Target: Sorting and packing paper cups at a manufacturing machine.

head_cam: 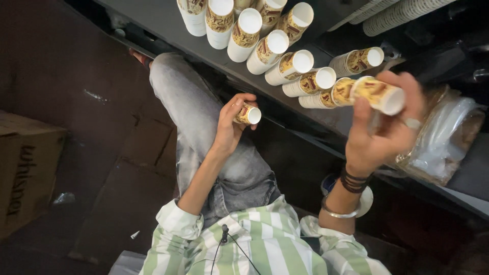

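My left hand (230,125) is closed around a small printed paper cup (248,114), held above my lap with its white mouth turned right. My right hand (383,130), with a ring and wrist bangles, grips another printed paper cup (379,94) lying sideways, raised near the grey shelf (168,23). Several stacks of matching paper cups (270,48) stand in rows on that shelf just beyond both hands.
A crumpled clear plastic bag (443,137) lies on the shelf at the right. Ribbed white cup stacks (402,12) sit at the top right. A brown cardboard box (25,173) stands on the dark floor at the left. My jeans-clad leg (204,127) stretches under the shelf.
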